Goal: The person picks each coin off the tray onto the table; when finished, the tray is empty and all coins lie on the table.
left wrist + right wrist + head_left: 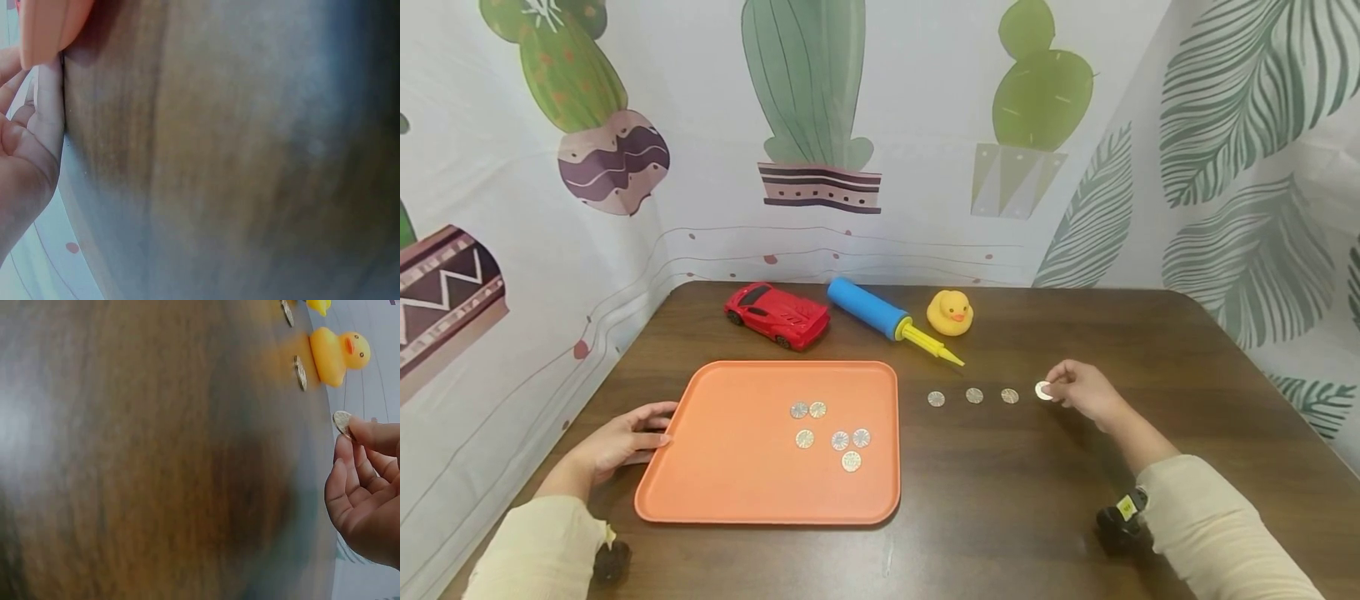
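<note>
head view shows our right hand [1081, 393] pinching a coin [1042, 390], right of three coins [974, 396] in a row; our left hand [621, 442], not clenched, touches the orange tray [722, 467]. we judge the coin light, stiff, maybe slippery, best held by its edge.

L hand [28, 150]: fingers [50, 103] at orange tray [47, 31], upper L; brn wood tbl [187, 137], blurry; wht cloth [47, 231], 1 red dot [72, 248]
</note>
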A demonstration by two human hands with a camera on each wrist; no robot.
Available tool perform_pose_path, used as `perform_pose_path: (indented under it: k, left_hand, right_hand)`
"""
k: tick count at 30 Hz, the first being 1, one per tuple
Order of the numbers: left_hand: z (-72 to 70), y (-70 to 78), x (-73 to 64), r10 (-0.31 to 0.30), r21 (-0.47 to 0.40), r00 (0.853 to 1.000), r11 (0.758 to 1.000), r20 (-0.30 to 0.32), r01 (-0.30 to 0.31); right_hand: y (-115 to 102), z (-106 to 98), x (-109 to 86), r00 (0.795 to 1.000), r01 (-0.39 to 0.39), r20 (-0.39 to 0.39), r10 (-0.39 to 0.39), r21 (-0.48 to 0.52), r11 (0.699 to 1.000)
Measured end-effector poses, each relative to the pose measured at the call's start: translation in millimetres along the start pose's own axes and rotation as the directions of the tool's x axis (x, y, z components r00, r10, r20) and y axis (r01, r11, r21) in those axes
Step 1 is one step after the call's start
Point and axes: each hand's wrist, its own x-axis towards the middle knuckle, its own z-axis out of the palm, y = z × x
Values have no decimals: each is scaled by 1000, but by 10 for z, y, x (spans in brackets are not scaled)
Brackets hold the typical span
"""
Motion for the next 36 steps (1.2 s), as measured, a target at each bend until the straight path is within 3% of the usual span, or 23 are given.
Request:
perform_pose_path:
  k: [14,21,25,32,36]
  left_hand:
    - [6,0,0,-3,15,1000,1000,-11,3]
    - [12,4,-5,2,18,1000,1000,-16,-2]
    - [9,-3,-4,4,14,1000,1000,-15,-4]
    - [-2,-2,3,5,16,1000,1000,-15,-4]
    - [6,-9,5,4,7,1000,1000,-13,-4]
  right_hand:
    - [85,20,5,999,-17,-32,13,-142,990]
    - [26,45,1,997,-12,-70,-9,-287,958]
    - [30,44,12,998,-24,-69,2,-319,947]
    - [38,45,23,998,-33,-64,12,-332,943]
    - [29,35,20,997,-58,-62,43,-252,966]
